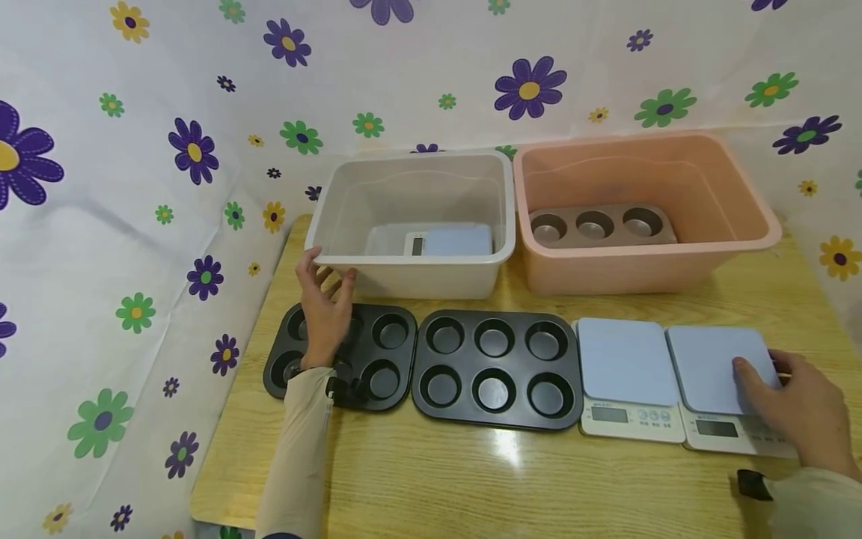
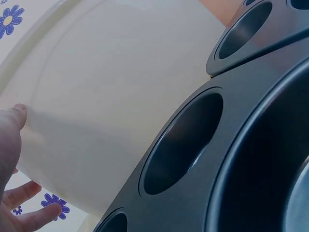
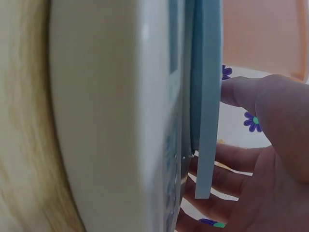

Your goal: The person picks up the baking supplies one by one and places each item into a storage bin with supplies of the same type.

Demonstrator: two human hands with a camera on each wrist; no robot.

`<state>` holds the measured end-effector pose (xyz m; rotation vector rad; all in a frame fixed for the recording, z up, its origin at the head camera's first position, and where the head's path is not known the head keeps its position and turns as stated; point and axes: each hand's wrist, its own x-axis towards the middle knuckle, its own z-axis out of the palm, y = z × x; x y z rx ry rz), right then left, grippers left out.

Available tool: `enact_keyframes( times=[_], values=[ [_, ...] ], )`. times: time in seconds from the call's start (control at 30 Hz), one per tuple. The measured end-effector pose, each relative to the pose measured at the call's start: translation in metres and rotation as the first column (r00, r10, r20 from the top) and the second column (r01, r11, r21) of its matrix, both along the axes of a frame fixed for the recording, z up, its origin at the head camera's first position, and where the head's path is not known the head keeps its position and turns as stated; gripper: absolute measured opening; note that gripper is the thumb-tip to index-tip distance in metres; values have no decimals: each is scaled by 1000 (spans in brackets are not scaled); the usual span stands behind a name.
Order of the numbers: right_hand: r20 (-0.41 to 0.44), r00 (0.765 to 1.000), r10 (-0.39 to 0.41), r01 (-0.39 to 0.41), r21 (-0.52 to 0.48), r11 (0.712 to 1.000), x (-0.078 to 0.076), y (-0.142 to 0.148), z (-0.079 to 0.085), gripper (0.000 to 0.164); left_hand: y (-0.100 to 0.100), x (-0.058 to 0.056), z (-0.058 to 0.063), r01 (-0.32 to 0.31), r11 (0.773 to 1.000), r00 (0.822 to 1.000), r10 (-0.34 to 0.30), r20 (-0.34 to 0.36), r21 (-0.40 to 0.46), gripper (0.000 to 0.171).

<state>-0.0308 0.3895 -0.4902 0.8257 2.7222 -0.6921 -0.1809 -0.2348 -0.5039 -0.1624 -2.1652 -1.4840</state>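
Observation:
My left hand [image 1: 326,314] is at the front left corner of a white plastic tub [image 1: 431,278], its thumb against the front wall and its fingers spread around the corner. Inside that tub lies a kitchen scale [image 1: 458,241] with a pale blue top. On the right, my right hand [image 1: 804,397] grips the right edge of another kitchen scale [image 1: 717,367], thumb on the blue plate and fingers around the side. The right wrist view shows those fingers [image 3: 231,181] behind the plate's edge. A matching kitchen scale [image 1: 626,363] lies close beside it on the left.
Two black muffin tins [image 1: 497,367] lie side by side in front of the tubs; the left forearm passes over the left muffin tin [image 1: 397,352]. A pink tub [image 1: 626,273] holds a brown muffin tin [image 1: 619,233]. Flower-print sheeting [image 1: 417,75] hangs behind the wooden table [image 1: 431,479].

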Motion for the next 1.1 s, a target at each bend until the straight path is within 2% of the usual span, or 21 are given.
enact_keyframes(
  times=[0.2, 0.37, 0.47, 0.53, 0.7, 0.8, 0.97, 1.1],
  values=[
    [-15, 998, -62, 60, -109, 992, -5, 4, -1, 91, -2, 2, 0, -18, 1000, 1000, 18, 6, 3, 65],
    [-37, 987, -154, 141, -228, 963, -6, 5, 1, 90, -2, 3, -2, -37, 999, 999, 37, 30, -1, 68],
    [-50, 982, -184, 165, -259, 952, -4, 7, 2, 87, -1, 2, -2, -31, 999, 999, 31, 39, -5, 68],
    [-66, 980, -189, 165, -269, 949, -3, 10, 2, 83, 3, 3, 2, -26, 1000, 999, 26, 45, 1, 67],
    [-207, 963, -173, 95, -342, 935, 2, 25, 3, 17, 13, 12, 23, -25, 1000, 999, 25, 47, 3, 64],
    [-275, 946, -174, 54, -393, 918, 4, 29, 5, 31, 15, 14, 28, -29, 1000, 999, 29, 45, 8, 64],
    [-306, 937, -172, 52, -363, 930, 6, 26, 5, 34, 16, 14, 28, -21, 1000, 999, 21, 47, 9, 64],
    [-360, 918, -167, 30, -357, 934, 8, 39, -6, 38, 17, 15, 29, -25, 1000, 998, 25, 51, 4, 64]
  ],
)
